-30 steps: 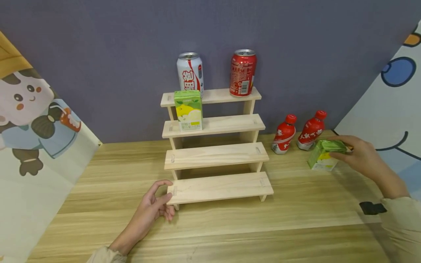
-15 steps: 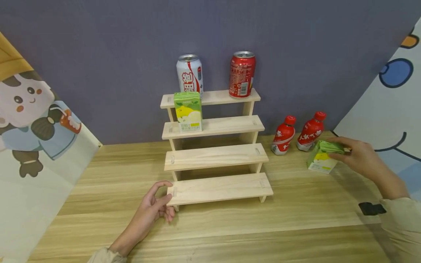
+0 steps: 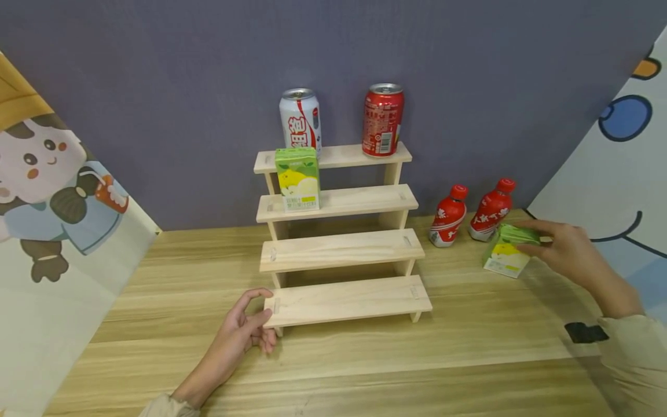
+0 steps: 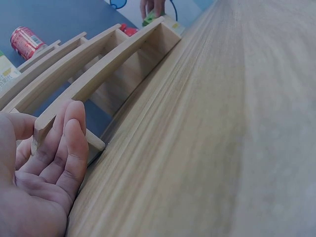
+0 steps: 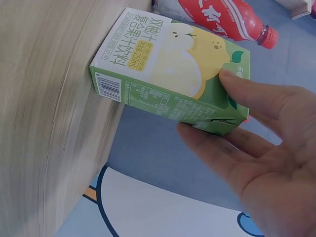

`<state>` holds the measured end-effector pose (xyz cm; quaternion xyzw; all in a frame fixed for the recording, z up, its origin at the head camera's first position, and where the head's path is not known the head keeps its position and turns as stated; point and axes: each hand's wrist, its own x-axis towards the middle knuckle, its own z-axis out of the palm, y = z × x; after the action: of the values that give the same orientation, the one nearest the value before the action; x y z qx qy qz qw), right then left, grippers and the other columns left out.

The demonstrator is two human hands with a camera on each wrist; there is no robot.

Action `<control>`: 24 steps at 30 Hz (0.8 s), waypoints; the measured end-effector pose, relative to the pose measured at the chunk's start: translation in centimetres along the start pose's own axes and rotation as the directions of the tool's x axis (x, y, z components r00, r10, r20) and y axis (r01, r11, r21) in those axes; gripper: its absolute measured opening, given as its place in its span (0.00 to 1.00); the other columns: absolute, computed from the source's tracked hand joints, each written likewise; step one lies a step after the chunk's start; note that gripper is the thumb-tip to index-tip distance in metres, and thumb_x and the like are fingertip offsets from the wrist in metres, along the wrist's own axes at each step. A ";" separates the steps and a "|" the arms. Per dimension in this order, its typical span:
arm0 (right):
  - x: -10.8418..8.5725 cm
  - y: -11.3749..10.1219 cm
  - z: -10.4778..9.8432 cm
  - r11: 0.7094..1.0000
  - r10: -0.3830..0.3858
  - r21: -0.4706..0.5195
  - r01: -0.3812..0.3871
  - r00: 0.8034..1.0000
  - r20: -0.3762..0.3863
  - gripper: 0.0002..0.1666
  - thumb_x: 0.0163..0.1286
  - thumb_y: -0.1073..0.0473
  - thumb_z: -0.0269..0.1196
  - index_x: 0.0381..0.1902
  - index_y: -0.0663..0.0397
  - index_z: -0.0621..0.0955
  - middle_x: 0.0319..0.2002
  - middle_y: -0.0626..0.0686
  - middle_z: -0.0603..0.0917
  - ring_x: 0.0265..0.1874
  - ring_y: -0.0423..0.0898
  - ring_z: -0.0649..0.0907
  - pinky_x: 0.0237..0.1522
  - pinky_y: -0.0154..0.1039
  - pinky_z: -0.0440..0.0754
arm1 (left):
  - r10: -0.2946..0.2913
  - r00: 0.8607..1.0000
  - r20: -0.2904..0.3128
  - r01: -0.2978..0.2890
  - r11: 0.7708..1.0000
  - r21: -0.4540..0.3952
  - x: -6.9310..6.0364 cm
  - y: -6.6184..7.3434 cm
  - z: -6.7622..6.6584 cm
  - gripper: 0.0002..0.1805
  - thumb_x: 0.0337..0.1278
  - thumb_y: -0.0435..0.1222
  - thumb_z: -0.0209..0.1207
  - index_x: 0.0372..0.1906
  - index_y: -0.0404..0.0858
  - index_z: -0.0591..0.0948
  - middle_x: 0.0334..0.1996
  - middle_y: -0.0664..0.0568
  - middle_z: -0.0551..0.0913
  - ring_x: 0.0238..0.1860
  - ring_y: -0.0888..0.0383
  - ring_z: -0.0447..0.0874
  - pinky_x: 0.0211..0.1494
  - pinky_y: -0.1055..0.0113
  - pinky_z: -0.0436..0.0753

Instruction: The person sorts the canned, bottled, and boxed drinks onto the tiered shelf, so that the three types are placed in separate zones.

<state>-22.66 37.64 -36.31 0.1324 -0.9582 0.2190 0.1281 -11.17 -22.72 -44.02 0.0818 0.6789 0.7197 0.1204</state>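
My right hand (image 3: 565, 255) pinches the upper part of a green and yellow juice carton (image 3: 508, 252), thumb on the printed front and fingers on the side and back. In the right wrist view the carton (image 5: 168, 69) leans, its bottom at or just off the tabletop; I cannot tell which. At the left end of the lowest step, my left hand (image 3: 245, 324) grips the four-step wooden stand (image 3: 346, 301). The left wrist view has thumb and fingers around the board's end (image 4: 47, 123). A matching juice carton (image 3: 298, 179) stands on the second step from the top, at left.
On the top step stand a white can (image 3: 300, 123) and a red can (image 3: 383, 120). Two red-capped bottles (image 3: 448, 217) stand right of the stand, close to the held carton. A dark blue wall (image 3: 208, 116) rises behind, with cartoon-printed side panels. A black object (image 3: 586, 332) is by the right sleeve.
The held carton has shifted slightly left and toward me, with its front turned a little more into view. My right hand moves along with it. The left hand stays on the stand.
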 end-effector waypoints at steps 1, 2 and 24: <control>0.0 -0.1 0.0 1.000 0.000 0.000 0.000 1.000 -0.002 0.29 0.62 0.60 0.73 0.58 0.67 0.80 0.50 0.78 0.79 0.42 0.73 0.83 0.29 0.55 0.86 | 0.000 1.000 0.001 0.000 1.000 -0.001 0.0 0.0 0.0 0.25 0.76 0.40 0.51 0.69 0.39 0.59 0.23 0.46 0.86 0.22 0.54 0.84 0.28 0.65 0.85; 0.0 -0.2 0.1 1.000 -0.002 0.000 0.002 1.000 -0.004 0.28 0.61 0.60 0.73 0.57 0.67 0.80 0.50 0.79 0.79 0.41 0.73 0.83 0.28 0.53 0.86 | 0.000 1.000 0.002 0.000 1.000 -0.002 0.0 0.0 0.0 0.25 0.76 0.40 0.51 0.69 0.39 0.59 0.23 0.46 0.86 0.22 0.54 0.84 0.28 0.65 0.85; 0.1 -3.1 0.0 0.982 -0.190 -0.022 0.189 0.973 -0.130 0.25 0.51 0.68 0.77 0.50 0.59 0.87 0.43 0.65 0.87 0.29 0.32 0.84 0.24 0.15 0.75 | 0.004 1.000 -0.006 -0.004 1.000 0.000 -0.1 -0.1 0.0 0.25 0.76 0.39 0.51 0.69 0.38 0.59 0.23 0.46 0.86 0.22 0.54 0.84 0.27 0.65 0.85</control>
<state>-21.81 34.93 -35.04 0.2080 -0.9316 0.2094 0.2121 -11.04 -22.72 -44.07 0.0811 0.6790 0.7202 0.1169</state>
